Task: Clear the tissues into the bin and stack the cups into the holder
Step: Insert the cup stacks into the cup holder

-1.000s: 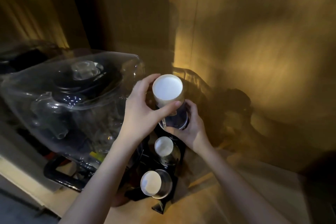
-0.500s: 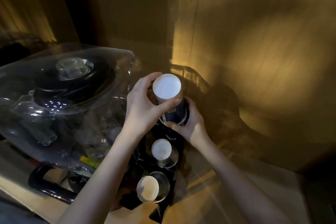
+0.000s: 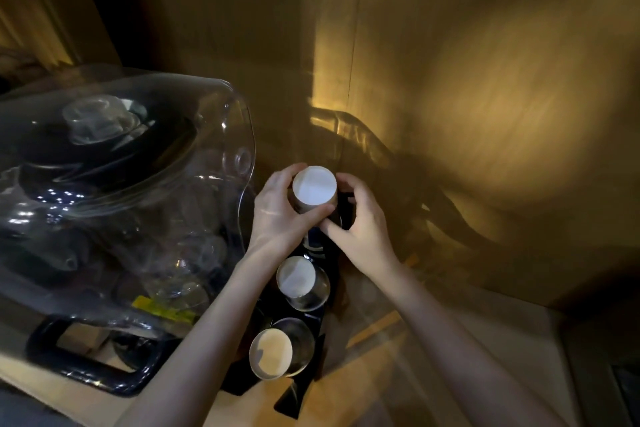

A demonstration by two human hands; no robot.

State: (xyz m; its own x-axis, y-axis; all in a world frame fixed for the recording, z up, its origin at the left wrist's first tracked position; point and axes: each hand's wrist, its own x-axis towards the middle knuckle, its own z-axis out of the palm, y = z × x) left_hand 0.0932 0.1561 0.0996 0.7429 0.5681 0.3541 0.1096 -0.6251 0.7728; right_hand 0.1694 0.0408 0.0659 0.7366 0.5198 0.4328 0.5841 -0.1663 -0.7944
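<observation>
An upturned paper cup [image 3: 314,189], its white base facing me, is gripped by my left hand [image 3: 280,215] at its left side and front. It sits over the farthest slot of a black cup holder [image 3: 298,392]. My right hand [image 3: 360,229] closes on the dark blue part [image 3: 313,243] of the cup stack just under it. Two more upturned cups fill the nearer slots: a middle cup [image 3: 296,277] and a near cup [image 3: 272,354], each inside a clear sleeve. No tissues or bin are in view.
A large clear plastic dome cover [image 3: 114,204] over dark crockery stands on a black-handled tray [image 3: 86,367] at the left, close to my left forearm. A wooden wall [image 3: 485,97] rises right behind the holder. The wooden counter [image 3: 363,392] runs toward me at the right.
Both hands and the cup have come down toward the holder's far slot. My right hand has shifted up beside the cup. The view has tilted.
</observation>
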